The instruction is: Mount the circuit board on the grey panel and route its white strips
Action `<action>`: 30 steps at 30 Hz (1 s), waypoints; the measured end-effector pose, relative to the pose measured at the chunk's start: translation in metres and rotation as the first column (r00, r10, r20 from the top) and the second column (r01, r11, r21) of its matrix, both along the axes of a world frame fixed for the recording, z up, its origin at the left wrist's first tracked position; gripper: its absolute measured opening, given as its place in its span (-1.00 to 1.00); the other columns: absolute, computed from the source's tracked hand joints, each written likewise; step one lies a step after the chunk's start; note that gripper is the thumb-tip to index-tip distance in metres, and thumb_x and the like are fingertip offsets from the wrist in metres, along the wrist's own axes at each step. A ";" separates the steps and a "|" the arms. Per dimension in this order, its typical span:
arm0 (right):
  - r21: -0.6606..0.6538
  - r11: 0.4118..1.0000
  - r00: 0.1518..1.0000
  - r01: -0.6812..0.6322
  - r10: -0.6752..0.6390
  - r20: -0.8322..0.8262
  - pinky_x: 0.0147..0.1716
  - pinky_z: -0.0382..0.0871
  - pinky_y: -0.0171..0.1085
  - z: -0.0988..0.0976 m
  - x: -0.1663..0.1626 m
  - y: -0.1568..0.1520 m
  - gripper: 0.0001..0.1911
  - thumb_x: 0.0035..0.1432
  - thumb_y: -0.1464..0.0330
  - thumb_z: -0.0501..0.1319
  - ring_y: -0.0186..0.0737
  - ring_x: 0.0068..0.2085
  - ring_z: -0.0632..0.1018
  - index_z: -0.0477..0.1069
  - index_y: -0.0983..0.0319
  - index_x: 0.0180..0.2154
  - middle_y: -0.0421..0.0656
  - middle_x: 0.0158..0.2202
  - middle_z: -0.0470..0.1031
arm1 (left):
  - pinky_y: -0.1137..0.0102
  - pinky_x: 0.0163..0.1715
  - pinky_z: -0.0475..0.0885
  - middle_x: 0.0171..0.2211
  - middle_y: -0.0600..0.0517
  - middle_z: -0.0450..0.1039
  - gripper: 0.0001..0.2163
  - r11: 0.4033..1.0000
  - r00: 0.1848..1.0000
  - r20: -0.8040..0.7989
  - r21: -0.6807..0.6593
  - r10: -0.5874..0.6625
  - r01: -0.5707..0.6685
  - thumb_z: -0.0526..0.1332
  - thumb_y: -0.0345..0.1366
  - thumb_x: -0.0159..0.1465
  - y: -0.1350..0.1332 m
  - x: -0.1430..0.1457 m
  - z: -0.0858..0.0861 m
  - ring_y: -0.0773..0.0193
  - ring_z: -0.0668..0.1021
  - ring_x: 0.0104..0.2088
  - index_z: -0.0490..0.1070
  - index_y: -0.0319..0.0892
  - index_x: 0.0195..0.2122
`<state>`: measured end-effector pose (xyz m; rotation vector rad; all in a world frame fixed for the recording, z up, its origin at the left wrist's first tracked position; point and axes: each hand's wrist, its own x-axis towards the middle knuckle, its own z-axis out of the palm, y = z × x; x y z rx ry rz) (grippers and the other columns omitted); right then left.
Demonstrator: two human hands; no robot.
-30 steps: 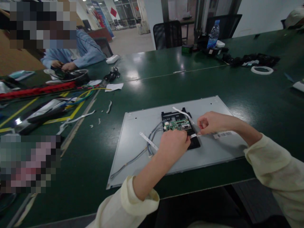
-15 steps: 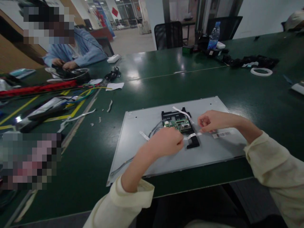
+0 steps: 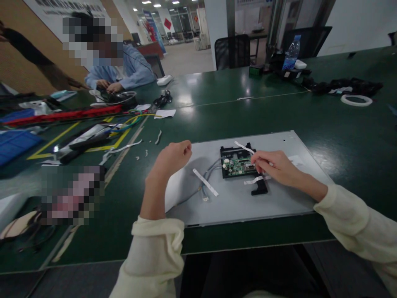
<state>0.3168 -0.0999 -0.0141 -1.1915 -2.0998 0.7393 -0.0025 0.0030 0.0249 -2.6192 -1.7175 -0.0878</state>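
Note:
A large light-grey flat panel (image 3: 229, 213) lies on the green table, bearing a black plastic bracket (image 3: 259, 188) with a green circuit board (image 3: 237, 166). My left hand (image 3: 173, 157) is raised over the panel's left side, fingers curled, nothing visible in them. The fingers of my right hand (image 3: 274, 165) are pinched at the near end of a white tape strip (image 3: 243, 146) that crosses the bracket's top right. A second tape strip (image 3: 253, 181) lies across the bracket's lower arm. Another strip (image 3: 205, 182) crosses the grey cable (image 3: 214, 164) left of the board.
Torn tape scraps (image 3: 158, 137) and a paper piece (image 3: 165, 114) lie left of the panel. Tools and wires lie further left. Across the table a co-worker in a blue sleeve (image 3: 139, 68) handles something dark. A water bottle (image 3: 291, 53) and white ring (image 3: 356, 100) stand right.
My left hand has lifted off the bracket's lower tape and moved left and up. My right hand has shifted from beside the bracket onto the upper tape strip. The view has turned slightly left.

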 end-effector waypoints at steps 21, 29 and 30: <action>0.309 0.901 0.943 -0.303 0.237 0.235 0.17 0.24 0.00 -0.008 -0.022 -0.009 -0.63 0.29 0.35 0.07 -0.16 0.18 0.33 0.33 0.19 0.11 -0.07 0.15 0.34 | 0.55 -0.55 0.30 -0.50 0.08 0.48 -0.83 0.743 0.934 0.358 -0.628 0.013 0.230 0.14 -0.23 0.10 -0.015 -0.004 0.018 0.41 0.45 -0.56 0.44 -0.20 -0.40; 0.277 0.908 0.937 -0.315 0.251 0.242 0.17 0.26 0.00 -0.010 -0.023 -0.008 -0.64 0.28 0.35 0.08 -0.17 0.18 0.35 0.37 0.18 0.09 -0.08 0.13 0.37 | 0.55 -0.58 0.22 -0.60 0.13 0.27 -0.76 0.789 0.858 0.512 -0.542 0.037 0.290 0.16 -0.11 0.17 -0.025 -0.008 0.034 0.46 0.31 -0.60 0.38 -0.20 -0.40; 0.277 0.908 0.939 -0.313 0.252 0.236 0.17 0.26 0.00 -0.010 -0.023 -0.008 -0.65 0.28 0.36 0.09 -0.17 0.17 0.35 0.38 0.18 0.08 -0.08 0.13 0.37 | 0.55 -0.59 0.20 -0.60 0.13 0.25 -0.76 0.794 0.846 0.532 -0.532 0.043 0.294 0.17 -0.10 0.17 -0.027 -0.009 0.036 0.47 0.29 -0.60 0.36 -0.19 -0.41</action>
